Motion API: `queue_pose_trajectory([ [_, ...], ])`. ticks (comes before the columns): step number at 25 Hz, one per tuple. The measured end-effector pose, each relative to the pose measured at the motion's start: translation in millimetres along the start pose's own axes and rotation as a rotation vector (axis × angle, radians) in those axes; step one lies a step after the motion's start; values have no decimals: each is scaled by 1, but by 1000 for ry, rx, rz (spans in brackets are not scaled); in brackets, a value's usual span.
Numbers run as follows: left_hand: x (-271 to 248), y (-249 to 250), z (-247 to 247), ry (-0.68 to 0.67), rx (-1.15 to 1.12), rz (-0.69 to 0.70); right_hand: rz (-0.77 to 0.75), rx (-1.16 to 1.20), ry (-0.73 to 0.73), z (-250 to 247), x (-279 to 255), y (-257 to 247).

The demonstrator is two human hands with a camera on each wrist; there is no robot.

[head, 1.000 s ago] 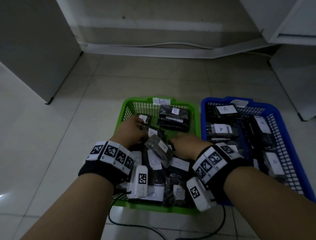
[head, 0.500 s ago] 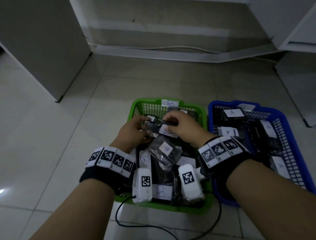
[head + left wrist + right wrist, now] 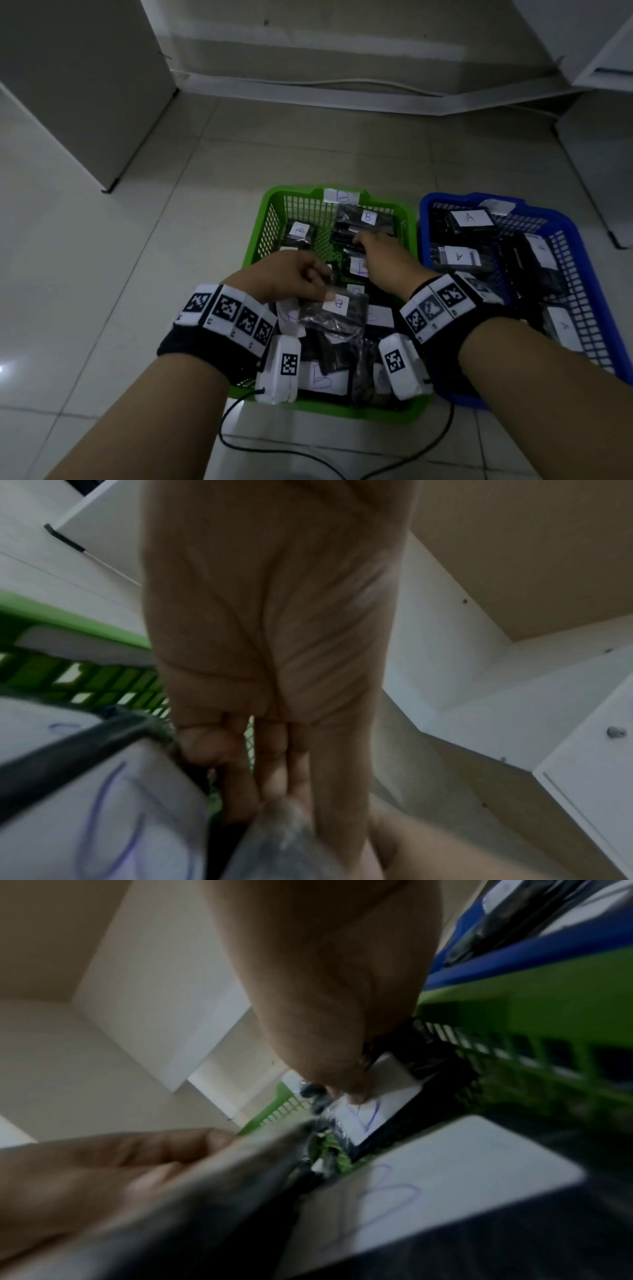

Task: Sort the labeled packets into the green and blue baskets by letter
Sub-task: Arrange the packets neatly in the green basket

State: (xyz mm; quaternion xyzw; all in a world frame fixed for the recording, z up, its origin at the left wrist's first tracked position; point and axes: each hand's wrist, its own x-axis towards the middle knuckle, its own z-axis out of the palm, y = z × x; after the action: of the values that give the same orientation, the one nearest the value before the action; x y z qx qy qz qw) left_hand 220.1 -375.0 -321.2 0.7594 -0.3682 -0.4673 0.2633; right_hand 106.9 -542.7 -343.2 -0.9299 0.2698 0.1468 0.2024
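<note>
A green basket [image 3: 270, 205] tagged B holds several black packets with B labels. To its right, a blue basket [image 3: 565, 222] holds packets marked A. My left hand [image 3: 301, 277] hovers over the middle of the green basket and pinches a clear packet labelled B [image 3: 337, 310]; in the left wrist view its curled fingers [image 3: 274, 777] grip the packet's plastic edge [image 3: 284, 845]. My right hand [image 3: 380, 257] reaches to the far end of the green basket, onto a stack of B packets [image 3: 368, 219]. In the right wrist view a fingertip [image 3: 354, 1096] touches a B label [image 3: 387, 1096]; its grip is hidden.
Both baskets sit side by side on a pale tiled floor. A grey cabinet [image 3: 85, 85] stands at the far left and white furniture [image 3: 599, 137] at the far right. A black cable [image 3: 274, 452] loops on the floor near the green basket's front edge.
The hands have parted. My left hand drew back toward me and now holds the clear B packet. My right hand went further out to the far stack.
</note>
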Motion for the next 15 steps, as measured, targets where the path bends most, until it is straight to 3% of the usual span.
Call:
queue_pose_trajectory([
  [2, -4, 2, -8, -106, 112, -10, 3, 29, -56, 6, 2, 4],
  [5, -9, -1, -17, -183, 180, -25, -27, 22, 19, 9, 4, 7],
  [7, -6, 1, -16, -99, 250, -6, -48, -52, 94, 10, 2, 7],
  [10, 21, -2, -13, 143, 496, 39, -64, -149, 169, 8, -4, 5],
  [15, 48, -5, -8, 30, 714, -29, -53, -135, 33, 8, -2, 0],
])
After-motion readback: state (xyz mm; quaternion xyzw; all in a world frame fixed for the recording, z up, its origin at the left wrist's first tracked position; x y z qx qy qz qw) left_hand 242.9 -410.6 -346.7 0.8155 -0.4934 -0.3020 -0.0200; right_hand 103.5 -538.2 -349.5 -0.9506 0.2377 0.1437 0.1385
